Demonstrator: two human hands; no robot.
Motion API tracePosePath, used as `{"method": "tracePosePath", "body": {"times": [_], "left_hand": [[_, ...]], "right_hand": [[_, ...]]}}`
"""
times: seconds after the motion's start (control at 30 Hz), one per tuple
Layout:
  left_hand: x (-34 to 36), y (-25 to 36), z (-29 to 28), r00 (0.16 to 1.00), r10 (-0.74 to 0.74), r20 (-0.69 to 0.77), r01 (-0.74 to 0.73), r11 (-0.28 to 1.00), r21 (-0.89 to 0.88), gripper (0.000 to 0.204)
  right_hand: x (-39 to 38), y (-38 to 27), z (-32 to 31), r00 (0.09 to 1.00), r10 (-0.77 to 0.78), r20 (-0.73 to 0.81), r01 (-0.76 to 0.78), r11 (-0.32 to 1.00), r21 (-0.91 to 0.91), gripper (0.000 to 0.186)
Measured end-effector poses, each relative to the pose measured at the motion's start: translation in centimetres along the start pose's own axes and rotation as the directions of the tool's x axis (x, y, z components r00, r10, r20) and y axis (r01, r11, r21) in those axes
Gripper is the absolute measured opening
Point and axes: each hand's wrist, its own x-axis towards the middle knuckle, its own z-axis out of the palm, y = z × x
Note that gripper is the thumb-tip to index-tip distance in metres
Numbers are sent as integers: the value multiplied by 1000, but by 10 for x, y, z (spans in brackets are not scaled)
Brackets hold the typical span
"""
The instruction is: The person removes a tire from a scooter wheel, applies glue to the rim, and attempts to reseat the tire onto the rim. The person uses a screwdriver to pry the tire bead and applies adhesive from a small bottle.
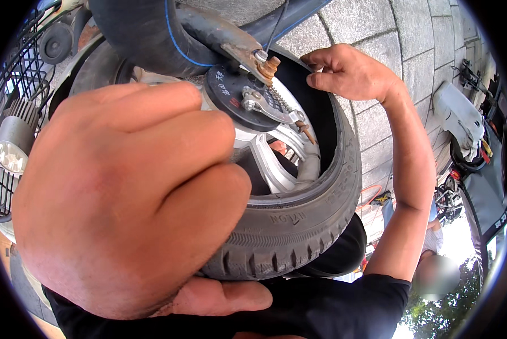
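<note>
My left hand (123, 186) fills the left foreground, close to the camera. Its fingers are curled in, and whatever they hold, if anything, is hidden. Behind it is a wheel with a black rubber tire (298, 231) and a silver spoked rim (273, 164). A round black brake plate (236, 101) with a metal lever sits at the hub, beside a rusty bolt (270, 66). My right hand (352, 70) pinches the tire's far right edge between thumb and fingers. Across the top runs a black inner tube (135, 28) with a blue line, partly behind a metal arm (219, 31).
A black wire basket (2, 124) and a silver headlight (17, 133) stand at the left. Grey paving stones (372, 28) lie beyond the wheel. At the right are a pale vehicle panel (459, 116), a dark awning (488, 186) and another person (434, 240).
</note>
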Motion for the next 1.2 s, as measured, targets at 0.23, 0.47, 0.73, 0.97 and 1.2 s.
{"method": "tracePosePath", "body": {"times": [0.23,0.47,0.73,0.97,1.2], "left_hand": [[10,9,-3,996,-89,11,89,994,-61,79],[7,11,-2,990,-138,5,138,987,-82,80],[7,14,0,989,-145,-5,145,989,-32,80],[8,5,-2,999,-41,35,45,993,-113,81],[14,1,-10,995,-18,102,33,988,-150,88]], "right_hand": [[-3,-7,-1,1000,-7,4,7,995,-95,42],[3,3,0,998,-64,7,64,995,-80,39],[1,1,2,999,9,41,-7,999,-41,38],[-2,-2,12,998,9,-60,-12,998,-54,44],[-10,12,33,977,14,-213,3,997,80,46]]}}
